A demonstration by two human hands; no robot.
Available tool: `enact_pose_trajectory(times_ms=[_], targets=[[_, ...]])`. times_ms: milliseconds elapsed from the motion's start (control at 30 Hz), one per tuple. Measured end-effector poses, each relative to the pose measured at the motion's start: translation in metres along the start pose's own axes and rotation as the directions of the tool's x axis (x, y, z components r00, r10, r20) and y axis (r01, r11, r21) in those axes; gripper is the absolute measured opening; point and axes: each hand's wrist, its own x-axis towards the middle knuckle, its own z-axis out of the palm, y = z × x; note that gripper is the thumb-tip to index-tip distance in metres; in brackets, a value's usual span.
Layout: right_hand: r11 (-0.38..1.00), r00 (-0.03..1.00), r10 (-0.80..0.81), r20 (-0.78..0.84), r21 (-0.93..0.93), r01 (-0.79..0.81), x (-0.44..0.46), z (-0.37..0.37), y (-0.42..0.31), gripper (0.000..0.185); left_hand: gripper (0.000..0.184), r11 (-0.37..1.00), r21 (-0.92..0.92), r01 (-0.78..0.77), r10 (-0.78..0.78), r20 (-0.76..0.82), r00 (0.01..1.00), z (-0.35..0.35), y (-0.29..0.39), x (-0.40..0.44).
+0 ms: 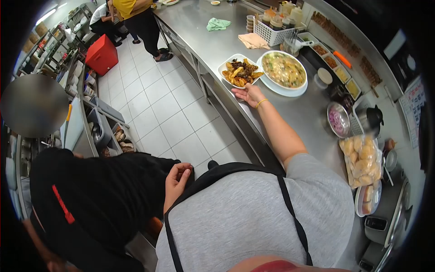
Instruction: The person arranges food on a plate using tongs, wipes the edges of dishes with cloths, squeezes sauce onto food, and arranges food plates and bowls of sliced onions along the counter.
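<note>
Grip of the right hand (247, 94) loosely closed on a smooth, squarish white dish (222, 70), left hand (177, 176) half-curled.

1. Bright, fairly even light fills the kitchen; a tube light (46, 16) glows white at the far left.
2. The steel counter (290, 120) throws back a soft sheen, and the plastic bag (361, 158) at right catches small glints.
3. Darker shadow gathers beneath the counter.
4. Straight lines bow towards the edges, where the corners fall to black.
5. A round blurred patch (34, 106) covers the left side; the middle looks reasonably sharp.
</note>
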Motion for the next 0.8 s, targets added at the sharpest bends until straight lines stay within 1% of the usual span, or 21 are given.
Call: enact_pose_trajectory(times_ms=[33,100,167,200,233,267,333,367,400,433,467,500,533,567,600,633,667,700,733,767,800], targets=[[1.0,0.999,-0.004,-0.04,0.025,0.005,0.013,0.005,-0.003,0.032,0.016,1.0,-0.007,-0.001,0.001,0.003,1.0,-0.007,0.001,0.015],[0.998,0.998,-0.053,-0.038,0.026,0.054,0.042,0.007,-0.019,0.033,0.017,1.0,-0.023,-0.005,0.006,0.024,1.0,-0.021,0.006,0.061],[0.99,0.996,0.038,-0.078,-0.131,-0.048,0.044,0.006,-0.034,0.04,0.017,1.0,-0.002,-0.004,0.004,0.037,0.999,-0.026,0.01,0.088],[0.956,0.996,0.063,-0.058,-0.283,-0.077,0.04,0.002,-0.046,0.051,0.017,1.0,-0.008,0.005,-0.004,0.047,0.999,-0.026,0.012,0.102],[0.85,0.988,0.142,-0.058,-0.504,-0.152,0.031,0.007,-0.068,0.05,0.017,1.0,-0.012,0.012,-0.011,0.057,0.998,-0.027,0.012,0.115],[0.689,0.973,0.219,-0.074,-0.695,-0.208,0.021,0.012,-0.093,0.05,0.017,1.0,-0.01,0.016,-0.015,0.066,0.998,-0.029,0.01,0.127],[0.567,0.995,0.033,-0.093,-0.818,-0.095,0.019,0.003,-0.139,0.048,0.017,0.998,0.064,-0.007,0.002,0.073,0.997,-0.033,0.001,0.154],[0.634,0.993,-0.051,-0.102,-0.772,-0.047,0.042,-0.03,-0.162,0.041,0.017,0.997,0.072,0.005,-0.011,0.079,0.997,-0.035,-0.002,0.168],[0.579,0.926,-0.284,-0.25,-0.814,-0.042,0.04,-0.028,-0.192,0.039,0.017,0.989,0.145,-0.012,-0.003,0.106,0.994,-0.04,-0.007,0.182],[0.494,0.836,-0.463,-0.296,-0.869,-0.034,0.068,-0.064,-0.216,0.039,0.017,0.975,0.218,-0.031,0.003,0.128,0.992,-0.042,-0.008,0.196],[0.458,0.748,-0.573,-0.336,-0.888,-0.048,0.075,-0.075,-0.239,0.043,0.016,0.96,0.28,-0.022,-0.01,0.114,0.993,-0.042,-0.002,0.209],[0.306,0.622,-0.698,-0.354,-0.933,-0.188,0.094,-0.1,-0.259,0.044,0.017,0.962,0.274,0.02,-0.049,0.099,0.994,-0.046,-0.008,0.225],[0.125,0.596,-0.711,-0.373,-0.901,-0.415,0.114,-0.123,-0.282,0.044,0.018,0.936,0.351,0.014,-0.051,0.097,0.994,-0.054,-0.015,0.243],[0.03,0.451,-0.828,-0.333,-0.83,-0.557,0.145,-0.161,-0.286,0.044,0.019,0.904,0.428,0.013,-0.061,0.097,0.993,-0.063,-0.023,0.258],[0.137,0.452,-0.771,-0.448,-0.81,-0.57,0.152,-0.163,-0.288,0.045,0.021,0.872,0.487,0.042,-0.107,0.107,0.988,-0.07,-0.032,0.272],[0.243,0.44,-0.705,-0.556,-0.773,-0.586,0.153,-0.163,-0.294,0.046,0.021,0.866,0.498,0.043,-0.116,0.116,0.986,-0.083,-0.049,0.287],[0.251,0.434,-0.7,-0.568,-0.763,-0.595,0.161,-0.172,-0.296,0.046,0.021,0.813,0.582,0.026,-0.122,0.126,0.984,-0.097,-0.072,0.299],[0.207,0.426,-0.694,-0.58,-0.727,-0.654,0.172,-0.182,-0.298,0.047,0.021,0.754,0.656,0.011,-0.131,0.133,0.982,-0.107,-0.088,0.307],[0.183,0.424,-0.689,-0.588,-0.706,-0.684,0.18,-0.187,-0.3,0.048,0.022,0.712,0.694,0.103,-0.224,0.087,0.971,-0.112,-0.094,0.313],[0.158,0.422,-0.683,-0.596,-0.684,-0.712,0.187,-0.193,-0.302,0.048,0.022,0.709,0.697,0.108,-0.235,0.089,0.968,-0.119,-0.112,0.316],[0.109,0.474,-0.656,-0.587,-0.695,-0.711,0.185,-0.188,-0.304,0.049,0.022,0.727,0.661,0.186,-0.298,0.06,0.953,-0.126,-0.133,0.317]])
